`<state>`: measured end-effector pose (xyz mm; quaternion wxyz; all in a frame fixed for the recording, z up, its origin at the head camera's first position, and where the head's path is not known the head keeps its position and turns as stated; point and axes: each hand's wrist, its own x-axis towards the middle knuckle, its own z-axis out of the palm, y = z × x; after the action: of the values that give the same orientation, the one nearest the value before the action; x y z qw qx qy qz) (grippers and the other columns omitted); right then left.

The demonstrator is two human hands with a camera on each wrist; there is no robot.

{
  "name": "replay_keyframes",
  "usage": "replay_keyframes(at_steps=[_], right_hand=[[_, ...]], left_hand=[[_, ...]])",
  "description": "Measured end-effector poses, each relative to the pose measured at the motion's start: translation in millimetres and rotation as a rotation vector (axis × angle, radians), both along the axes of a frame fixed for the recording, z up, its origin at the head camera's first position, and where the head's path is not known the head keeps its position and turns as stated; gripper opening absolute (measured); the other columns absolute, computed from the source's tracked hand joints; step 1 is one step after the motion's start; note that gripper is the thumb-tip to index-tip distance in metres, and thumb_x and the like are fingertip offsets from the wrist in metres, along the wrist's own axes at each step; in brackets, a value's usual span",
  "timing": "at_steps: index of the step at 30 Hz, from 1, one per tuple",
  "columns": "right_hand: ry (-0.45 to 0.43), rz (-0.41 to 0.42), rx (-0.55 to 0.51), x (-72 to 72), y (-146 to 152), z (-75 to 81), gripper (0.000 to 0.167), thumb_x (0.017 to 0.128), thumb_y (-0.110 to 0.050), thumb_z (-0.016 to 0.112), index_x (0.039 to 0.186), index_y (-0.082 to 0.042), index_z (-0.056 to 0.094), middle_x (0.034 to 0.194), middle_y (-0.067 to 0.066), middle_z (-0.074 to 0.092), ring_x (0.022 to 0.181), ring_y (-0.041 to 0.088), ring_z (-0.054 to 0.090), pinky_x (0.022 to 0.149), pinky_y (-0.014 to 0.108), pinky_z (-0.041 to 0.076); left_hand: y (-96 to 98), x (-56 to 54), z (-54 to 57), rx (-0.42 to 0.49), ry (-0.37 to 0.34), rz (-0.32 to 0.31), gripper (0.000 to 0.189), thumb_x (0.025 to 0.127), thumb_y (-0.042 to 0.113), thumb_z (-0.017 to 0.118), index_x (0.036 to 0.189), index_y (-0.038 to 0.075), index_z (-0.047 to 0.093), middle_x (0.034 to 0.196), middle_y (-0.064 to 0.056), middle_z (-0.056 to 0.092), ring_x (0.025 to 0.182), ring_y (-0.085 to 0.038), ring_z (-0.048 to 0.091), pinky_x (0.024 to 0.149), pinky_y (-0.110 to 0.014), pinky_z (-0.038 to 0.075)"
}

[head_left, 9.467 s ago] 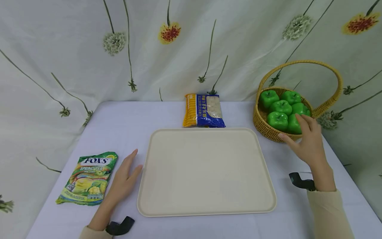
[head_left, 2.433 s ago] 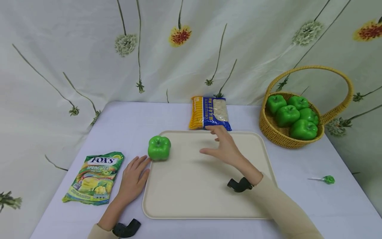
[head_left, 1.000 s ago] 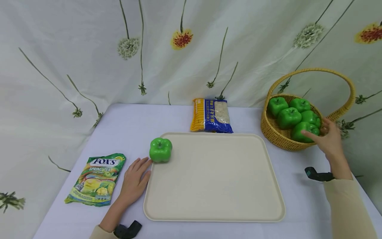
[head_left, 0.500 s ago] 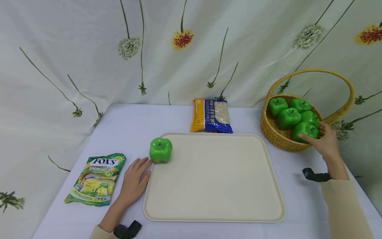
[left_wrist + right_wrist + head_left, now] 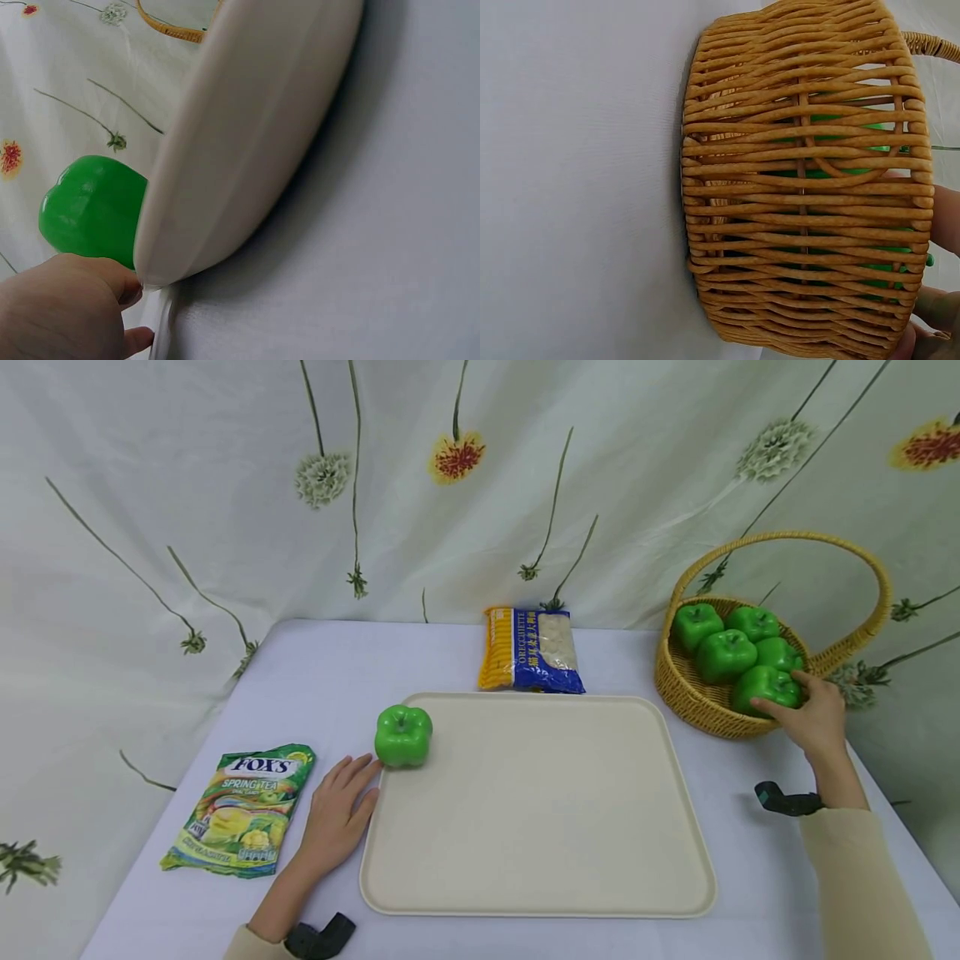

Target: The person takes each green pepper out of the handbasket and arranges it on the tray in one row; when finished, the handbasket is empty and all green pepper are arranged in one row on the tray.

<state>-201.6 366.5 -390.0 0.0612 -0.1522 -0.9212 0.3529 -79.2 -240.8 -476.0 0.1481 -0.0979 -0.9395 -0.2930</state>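
My right hand [image 5: 816, 717] reaches to the wicker basket [image 5: 686, 710] at the far right, thumb and fingers around the front green bell pepper [image 5: 767, 687] inside it. Seen from the right wrist, the basket's woven side [image 5: 802, 195] hides most of the peppers, and fingers [image 5: 946, 217] show at its rim. Another green bell pepper [image 5: 403, 737] sits on the far left corner of the cream tray [image 5: 540, 810]. My left hand [image 5: 336, 817] rests flat beside the tray's left edge, fingertips close to that pepper; the left wrist view shows the hand [image 5: 64, 307] just below it.
Several more green bell peppers [image 5: 726, 656] fill the basket, whose tall handle [image 5: 795, 536] arches above. A yellow and blue pasta bag [image 5: 531, 652] lies behind the tray. A green candy bag [image 5: 242, 810] lies left of my left hand.
Earlier the tray was bare; a bell pepper came to its far left corner. My right hand then returned to the basket and closed around the front pepper. The lollipop is now hidden.
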Motion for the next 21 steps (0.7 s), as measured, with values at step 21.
replay_keyframes(at_steps=[21], right_hand=[[0.098, -0.101, -0.023, 7.1, -12, 22.8, 0.081, 0.09, -0.032, 0.067, 0.152, 0.001, 0.027, 0.152, 0.027, 0.024, 0.138, 0.048, 0.032, 0.108, 0.056, 0.038]], left_hand=[[-0.7, -0.3, -0.4, 0.002, -0.01, 0.002, 0.04, 0.096, 0.008, 0.055, 0.135, 0.0, 0.055, 0.139, -0.025, 0.051, 0.136, -0.048, 0.033, 0.105, -0.073, 0.022]])
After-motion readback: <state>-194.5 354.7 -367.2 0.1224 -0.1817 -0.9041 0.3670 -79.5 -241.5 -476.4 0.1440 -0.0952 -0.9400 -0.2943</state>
